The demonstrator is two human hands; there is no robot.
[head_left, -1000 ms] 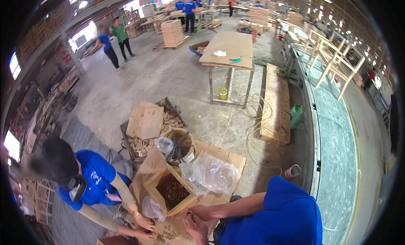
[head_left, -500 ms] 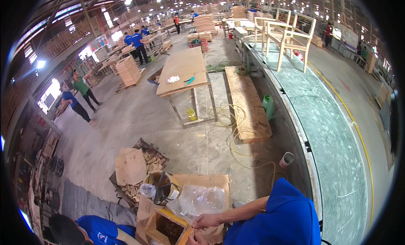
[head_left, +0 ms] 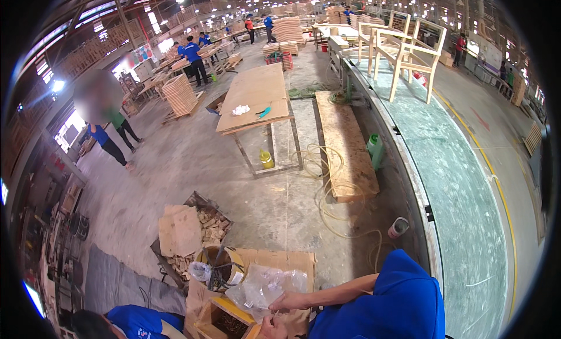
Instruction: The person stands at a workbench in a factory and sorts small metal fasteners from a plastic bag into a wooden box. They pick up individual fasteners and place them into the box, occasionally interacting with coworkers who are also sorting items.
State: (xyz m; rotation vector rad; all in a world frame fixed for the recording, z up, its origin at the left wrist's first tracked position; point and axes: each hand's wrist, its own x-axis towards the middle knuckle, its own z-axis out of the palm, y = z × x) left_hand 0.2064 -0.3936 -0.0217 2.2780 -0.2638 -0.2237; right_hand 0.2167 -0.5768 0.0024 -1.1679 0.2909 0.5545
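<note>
My right hand (head_left: 287, 301) reaches in from the right, its fingers pinched together at the edge of a clear plastic bag (head_left: 263, 283). What it holds, if anything, is too small to make out. Just below it, my left hand (head_left: 272, 327) is curled close, partly cut off by the lower edge, with its grip hidden. Left of both hands stands an open wooden box (head_left: 236, 310) with small brown pieces (head_left: 231, 325) inside. Bag and box are on flattened cardboard (head_left: 301, 263).
Beyond the cardboard are a bucket (head_left: 235, 263) and a bin of wood offcuts (head_left: 215, 227). A co-worker (head_left: 131, 321) is at lower left. A worktable (head_left: 257, 94) stands ahead. A green conveyor (head_left: 461, 216) carrying chair frames (head_left: 403, 61) runs along the right, near a loose hose (head_left: 321, 193).
My view has shifted slightly. Both hands stay close together beside the box, and the right hand now overlaps the plastic bag's edge. The co-worker at lower left has sunk lower in view.
</note>
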